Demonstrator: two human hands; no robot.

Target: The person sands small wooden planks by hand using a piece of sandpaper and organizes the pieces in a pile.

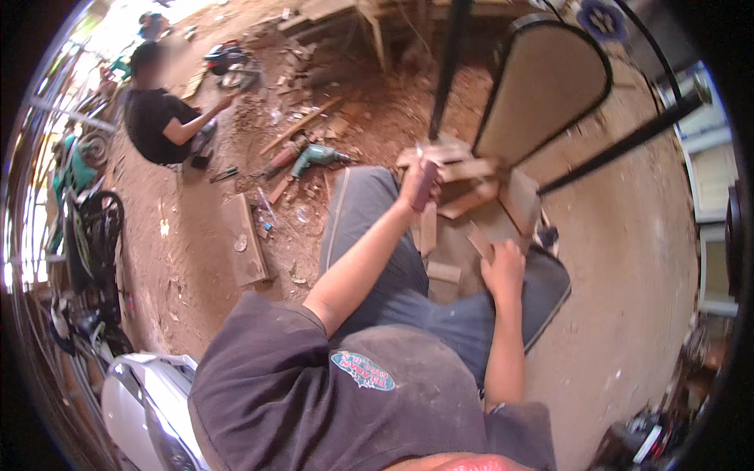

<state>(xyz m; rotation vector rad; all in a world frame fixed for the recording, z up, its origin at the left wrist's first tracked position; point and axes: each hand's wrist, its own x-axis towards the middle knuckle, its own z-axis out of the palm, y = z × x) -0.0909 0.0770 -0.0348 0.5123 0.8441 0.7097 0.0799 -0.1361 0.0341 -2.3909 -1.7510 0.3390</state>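
My left hand [413, 185] grips a dark reddish-brown block [425, 187], with a small pale tip, too blurred to name, showing above the fingers. Lower and to the right, my right hand [505, 271] holds a short flat wooden piece [480, 241] that points up and left. Just beyond both hands is a blurred stack of wooden pieces [468, 171]. Between my knees lie a narrow wooden strip [429, 229] and a small wooden block [444, 272]. My fingertips are partly hidden on both hands.
A tan panel with a black rim [545, 82] stands beyond the wood, among black bars [624, 144]. To the left lie a teal power drill [315, 160], a red power tool [287, 154] and a thick plank [246, 241]. Another person [162, 118] squats farther off. Motorcycle bodywork [141, 412] is nearby.
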